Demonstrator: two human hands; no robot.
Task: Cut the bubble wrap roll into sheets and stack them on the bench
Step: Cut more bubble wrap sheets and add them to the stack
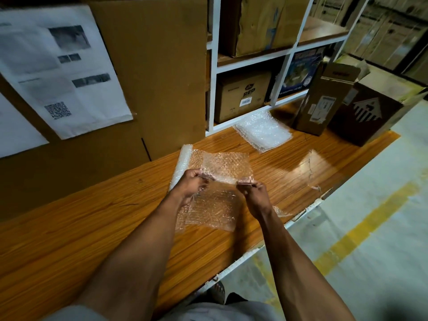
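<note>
One view only, worn on my head, wide-angle. It looks forward and steeply down over my forearms onto the orange-brown wood-grain surface (97, 228), close in. It faces the white-framed shelf unit (214, 66) at the back; grey concrete floor (382, 262) fills the right edge.

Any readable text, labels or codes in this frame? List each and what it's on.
"RED": brown box on the lower shelf; its barcode digits are too small.
Blue box: print blurred, unreadable.
Wall sheet: text blurred; QR code visible, not readable.
Open carton label: too small.
</note>
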